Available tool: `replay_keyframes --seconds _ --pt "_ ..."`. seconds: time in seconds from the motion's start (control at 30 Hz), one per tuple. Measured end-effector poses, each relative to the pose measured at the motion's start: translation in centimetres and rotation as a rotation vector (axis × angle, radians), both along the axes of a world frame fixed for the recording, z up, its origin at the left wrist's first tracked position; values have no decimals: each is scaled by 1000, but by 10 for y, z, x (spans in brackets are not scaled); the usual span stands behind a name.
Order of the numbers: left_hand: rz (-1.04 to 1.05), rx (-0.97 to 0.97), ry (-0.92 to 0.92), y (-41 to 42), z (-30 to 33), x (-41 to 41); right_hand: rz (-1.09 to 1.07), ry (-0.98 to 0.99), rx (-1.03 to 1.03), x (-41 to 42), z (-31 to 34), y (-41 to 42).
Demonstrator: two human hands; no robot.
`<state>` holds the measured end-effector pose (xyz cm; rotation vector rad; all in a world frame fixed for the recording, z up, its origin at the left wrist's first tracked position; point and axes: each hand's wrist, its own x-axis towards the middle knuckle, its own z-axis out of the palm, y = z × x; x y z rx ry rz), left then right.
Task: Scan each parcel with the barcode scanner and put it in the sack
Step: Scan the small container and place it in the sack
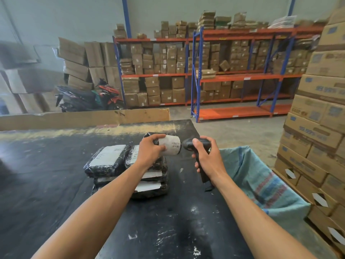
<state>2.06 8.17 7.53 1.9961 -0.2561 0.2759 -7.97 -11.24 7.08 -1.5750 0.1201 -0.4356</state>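
Note:
My left hand [149,149] holds a black-wrapped parcel [170,145] up above the table, its white barcode label turned to the right. My right hand [206,155] grips a black barcode scanner [188,143] by the handle, its head pointing left at the label from a few centimetres away. Below my left forearm, several more black parcels with white labels [107,160] lie stacked in two piles on the black table [168,221]. A teal woven sack [265,184] hangs open at the table's right edge.
Stacked cardboard cartons [317,128] rise close on the right, just beyond the sack. A cardboard sheet [84,118] lines the table's far edge. Behind it stand orange-and-blue shelving [233,77] full of boxes and a parked motorbike [87,98].

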Motion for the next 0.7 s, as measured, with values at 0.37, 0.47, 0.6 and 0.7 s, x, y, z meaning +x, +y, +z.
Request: replay_keyframes --seconds 0.37,0.47,0.6,0.7 --pt "42 -46 6 4 -1 -10 12 -14 -39 -11 4 5" --pt "37 -59 6 4 -1 -13 12 -7 -43 -13 4 6" --pt "38 -48 1 5 0 -17 11 5 -45 -18 0 6" --pt "46 -50 4 7 -1 -19 25 41 -79 -21 -6 7"
